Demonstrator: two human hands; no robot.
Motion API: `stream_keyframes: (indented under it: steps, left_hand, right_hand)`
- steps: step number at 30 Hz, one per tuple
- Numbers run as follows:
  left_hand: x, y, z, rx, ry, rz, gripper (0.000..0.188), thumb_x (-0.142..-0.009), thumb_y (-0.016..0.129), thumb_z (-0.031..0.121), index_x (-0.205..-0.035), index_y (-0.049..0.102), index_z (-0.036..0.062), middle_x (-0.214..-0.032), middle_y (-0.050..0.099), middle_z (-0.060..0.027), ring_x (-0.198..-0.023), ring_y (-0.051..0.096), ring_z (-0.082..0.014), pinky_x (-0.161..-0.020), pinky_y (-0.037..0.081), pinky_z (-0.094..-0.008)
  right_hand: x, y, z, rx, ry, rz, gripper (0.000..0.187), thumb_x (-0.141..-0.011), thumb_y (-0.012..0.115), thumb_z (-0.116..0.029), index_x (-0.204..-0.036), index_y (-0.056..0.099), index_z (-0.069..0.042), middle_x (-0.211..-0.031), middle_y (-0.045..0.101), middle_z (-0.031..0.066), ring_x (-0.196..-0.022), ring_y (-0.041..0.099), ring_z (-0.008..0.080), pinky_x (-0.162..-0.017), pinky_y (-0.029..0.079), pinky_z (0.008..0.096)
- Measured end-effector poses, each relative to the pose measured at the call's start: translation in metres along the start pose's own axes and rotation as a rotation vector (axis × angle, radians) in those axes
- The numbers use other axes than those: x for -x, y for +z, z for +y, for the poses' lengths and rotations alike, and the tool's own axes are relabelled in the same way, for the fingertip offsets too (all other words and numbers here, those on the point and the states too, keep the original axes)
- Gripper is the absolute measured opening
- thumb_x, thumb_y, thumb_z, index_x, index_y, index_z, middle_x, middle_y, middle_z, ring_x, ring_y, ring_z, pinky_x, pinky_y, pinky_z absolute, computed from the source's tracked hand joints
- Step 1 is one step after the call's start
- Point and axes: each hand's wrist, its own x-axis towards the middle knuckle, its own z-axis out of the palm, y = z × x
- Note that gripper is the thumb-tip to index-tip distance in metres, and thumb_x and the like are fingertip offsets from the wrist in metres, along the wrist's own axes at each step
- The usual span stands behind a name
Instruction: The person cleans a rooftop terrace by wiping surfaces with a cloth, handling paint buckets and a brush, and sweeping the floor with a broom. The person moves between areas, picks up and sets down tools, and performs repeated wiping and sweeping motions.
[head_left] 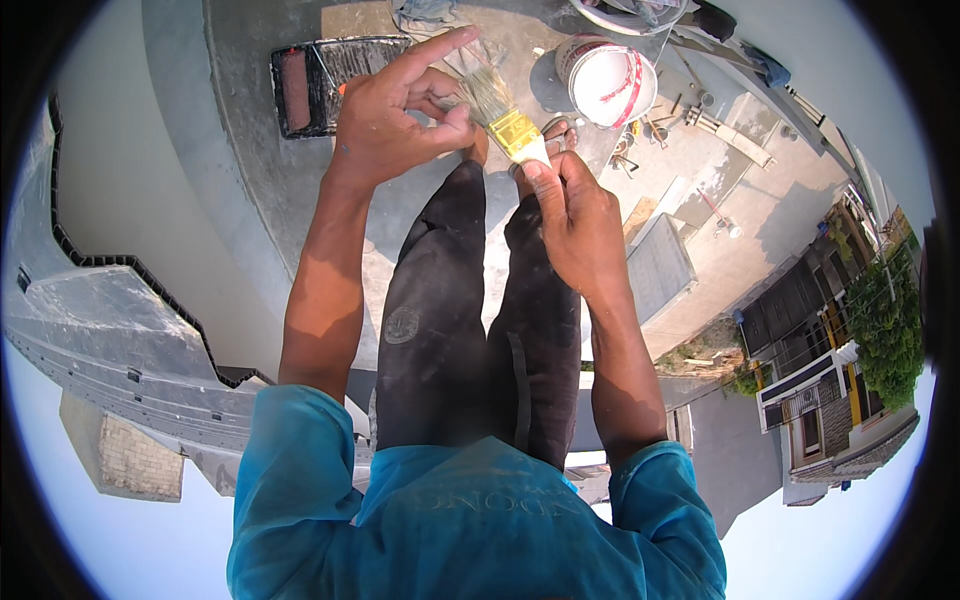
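My right hand (582, 225) grips the pale handle of a flat paintbrush (515, 132), thumb along its near end. The brush has a yellow band and greyish bristles, which point up and to the left. Beside the bristles is my left hand (395, 120), its index finger stretched out, the thumb apart and the other fingers partly curled. Whether a fingertip touches the bristles I cannot tell. Beyond my right hand stands a white bucket (572, 66) with red marks and white paint inside. A black paint tray (352, 62) lies beyond my left hand, a reddish-brown paint roller (296, 90) at its left end.
My legs in dark trousers (440, 300) stretch below the brush, a bare foot (560, 134) near the bucket. Small tools (625, 150) lie scattered on the concrete floor right of the bucket. A pale block (662, 262) stands right of my right forearm. A wall curves along the left.
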Motion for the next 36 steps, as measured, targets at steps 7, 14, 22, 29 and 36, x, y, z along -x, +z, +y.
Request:
stream_keyframes:
  steps: [7, 14, 22, 29, 36]
  left_hand:
    - [0.002, 0.005, -0.010, -0.018, 0.028, 0.029, 0.073, -0.072, 0.073, -0.006, -0.142, 0.057, 0.0085, -0.070, 0.068, 0.0022, -0.066, 0.067, -0.0036, -0.066, 0.058, -0.0215]
    - [0.005, 0.006, 0.007, 0.262, -0.150, -0.011, 0.078, -0.080, 0.061, -0.014, -0.153, 0.036, -0.0001, -0.093, 0.075, -0.0103, -0.090, 0.075, -0.0173, -0.076, 0.060, -0.0242]
    - [0.008, 0.005, -0.005, -0.050, -0.024, -0.018, 0.073, -0.079, 0.062, -0.014, -0.149, 0.042, -0.0029, -0.089, 0.075, -0.0083, -0.089, 0.071, -0.0120, -0.079, 0.060, -0.0244]
    - [0.007, 0.007, 0.002, 0.327, -0.097, 0.027, 0.082, -0.079, 0.062, -0.016, -0.154, 0.033, -0.0026, -0.087, 0.075, -0.0104, -0.089, 0.074, -0.0156, -0.079, 0.060, -0.0259]
    - [0.007, 0.004, -0.001, 0.005, 0.018, 0.016, 0.080, -0.076, 0.064, -0.015, -0.151, 0.037, -0.0027, -0.084, 0.075, -0.0060, -0.081, 0.073, -0.0117, -0.074, 0.059, -0.0217]
  right_hand:
    - [-0.001, -0.002, 0.000, -0.018, 0.024, -0.018, 0.036, -0.105, 0.054, -0.038, -0.097, 0.057, -0.002, -0.064, 0.062, 0.0205, -0.064, 0.064, 0.0441, -0.057, 0.046, 0.0499]
    - [-0.002, -0.002, 0.005, -0.043, 0.079, -0.036, 0.038, -0.106, 0.053, -0.039, -0.098, 0.058, -0.002, -0.065, 0.062, 0.0214, -0.064, 0.064, 0.0439, -0.057, 0.045, 0.0490]
    - [-0.001, -0.001, 0.000, -0.027, 0.055, -0.036, 0.037, -0.106, 0.054, -0.038, -0.098, 0.059, -0.002, -0.065, 0.062, 0.0212, -0.063, 0.065, 0.0429, -0.057, 0.046, 0.0477]
    - [-0.001, -0.003, 0.003, -0.055, 0.092, -0.034, 0.039, -0.106, 0.053, -0.038, -0.097, 0.058, -0.001, -0.065, 0.062, 0.0208, -0.062, 0.065, 0.0422, -0.056, 0.046, 0.0469]
    - [0.001, 0.002, 0.001, -0.077, 0.058, -0.033, 0.040, -0.106, 0.053, -0.039, -0.096, 0.059, 0.000, -0.063, 0.061, 0.0204, -0.061, 0.063, 0.0419, -0.056, 0.045, 0.0467]
